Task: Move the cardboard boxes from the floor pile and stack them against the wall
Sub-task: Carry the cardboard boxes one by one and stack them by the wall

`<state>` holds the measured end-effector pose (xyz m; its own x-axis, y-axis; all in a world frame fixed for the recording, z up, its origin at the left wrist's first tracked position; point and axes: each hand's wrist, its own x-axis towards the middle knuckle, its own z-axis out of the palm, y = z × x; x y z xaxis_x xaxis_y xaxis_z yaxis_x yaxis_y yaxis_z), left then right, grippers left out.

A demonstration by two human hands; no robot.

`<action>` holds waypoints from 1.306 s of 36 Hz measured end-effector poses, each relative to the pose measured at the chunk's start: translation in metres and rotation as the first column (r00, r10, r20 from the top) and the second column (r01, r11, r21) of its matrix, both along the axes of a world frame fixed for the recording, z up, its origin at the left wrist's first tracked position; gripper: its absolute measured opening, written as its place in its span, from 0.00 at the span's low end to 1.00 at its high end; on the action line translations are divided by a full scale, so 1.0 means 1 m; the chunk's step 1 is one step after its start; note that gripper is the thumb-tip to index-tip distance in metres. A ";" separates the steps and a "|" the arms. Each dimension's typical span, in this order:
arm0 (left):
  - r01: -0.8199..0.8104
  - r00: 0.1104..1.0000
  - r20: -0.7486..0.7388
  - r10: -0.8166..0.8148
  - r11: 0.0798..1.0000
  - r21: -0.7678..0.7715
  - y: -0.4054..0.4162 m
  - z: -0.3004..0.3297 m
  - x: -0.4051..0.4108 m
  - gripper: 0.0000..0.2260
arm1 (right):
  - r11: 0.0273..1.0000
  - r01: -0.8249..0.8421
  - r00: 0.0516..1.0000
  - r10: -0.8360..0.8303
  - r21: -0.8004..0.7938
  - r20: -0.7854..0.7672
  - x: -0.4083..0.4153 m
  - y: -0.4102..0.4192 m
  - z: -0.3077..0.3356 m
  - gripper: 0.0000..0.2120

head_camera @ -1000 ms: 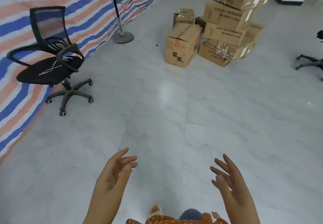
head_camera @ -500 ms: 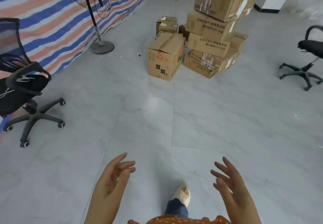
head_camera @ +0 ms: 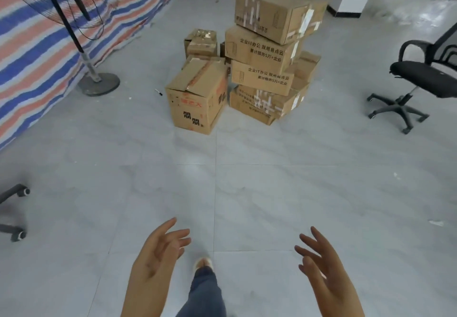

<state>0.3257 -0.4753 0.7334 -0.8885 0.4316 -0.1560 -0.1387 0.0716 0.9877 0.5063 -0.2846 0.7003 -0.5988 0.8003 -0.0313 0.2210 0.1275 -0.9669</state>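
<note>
Nearest the camera, the left hand [head_camera: 158, 254] and right hand [head_camera: 321, 264] are held out palms inward, fingers loosely spread and holding nothing; between and below them a slippered foot [head_camera: 203, 263] is seen mid-stride. Under the fingertips lies a glossy pale tiled floor [head_camera: 247, 193], smooth and reflective, so a slip in soft footwear is judged possible. Well ahead of the fingers, the pile of cardboard boxes [head_camera: 262, 69] is found: matte brown corrugated card, printed, patched with peeling tape. Closest to the hands, left of centre, stands a single cube-shaped box [head_camera: 197, 96] with loose, half-lifted top flaps; if gripped by the flaps, tearing or a dropped load is judged likely. Right of it a stack of flatter boxes is seen skewed, the top box [head_camera: 277, 14] overhanging and tilted. Toppling is judged the main risk if a lower box is pulled first. Far left of the fingers, a pedestal fan [head_camera: 99, 81] and striped tarpaulin [head_camera: 29, 56]; far right, a wheeled office chair [head_camera: 420, 79], which could obstruct the carrying path.
</note>
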 end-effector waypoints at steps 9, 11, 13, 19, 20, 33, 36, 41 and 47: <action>0.090 0.995 -0.052 -0.089 0.996 0.020 0.123 -0.016 -0.106 0.17 | 0.996 0.091 0.996 -0.091 0.014 -0.006 -0.096 0.106 -0.010 0.20; 0.093 0.994 -0.056 -0.091 0.995 0.042 0.151 -0.014 -0.141 0.12 | 0.996 0.088 0.996 -0.088 0.013 -0.026 -0.127 0.134 -0.007 0.18; 0.092 0.994 -0.066 -0.088 0.995 0.048 0.181 -0.004 -0.179 0.11 | 0.995 0.103 0.994 -0.102 0.012 -0.043 -0.161 0.164 0.003 0.16; 0.142 0.986 -0.087 -0.140 0.990 0.018 0.250 0.009 -0.263 0.10 | 0.993 0.115 0.991 -0.114 0.003 -0.069 -0.249 0.231 0.014 0.16; 0.140 0.987 -0.081 -0.139 0.990 0.009 0.256 0.008 -0.272 0.10 | 0.994 0.110 0.992 -0.110 -0.011 -0.060 -0.260 0.237 0.013 0.14; -0.107 0.994 -0.030 0.105 0.990 -0.086 0.332 -0.018 -0.405 0.12 | 0.997 -0.030 0.989 0.039 -0.066 0.140 -0.425 0.358 -0.003 0.30; -0.128 0.992 -0.023 0.126 0.987 -0.094 0.363 -0.023 -0.444 0.11 | 0.992 -0.097 0.981 0.109 -0.080 0.162 -0.479 0.394 -0.004 0.31; -0.198 0.978 -0.075 0.192 0.977 -0.075 0.412 -0.007 -0.512 0.13 | 0.981 -0.153 0.977 0.168 -0.116 0.135 -0.567 0.454 0.015 0.32; -0.290 0.957 -0.007 0.292 0.950 -0.117 0.438 -0.015 -0.569 0.13 | 0.942 -0.316 0.923 0.333 -0.112 0.195 -0.657 0.497 0.012 0.23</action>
<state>-0.2437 -0.0377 0.7188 -0.9708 0.1331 -0.1994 -0.1809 0.1397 0.9735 -0.1507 0.2119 0.7124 -0.7985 0.5535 -0.2367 0.3773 0.1538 -0.9132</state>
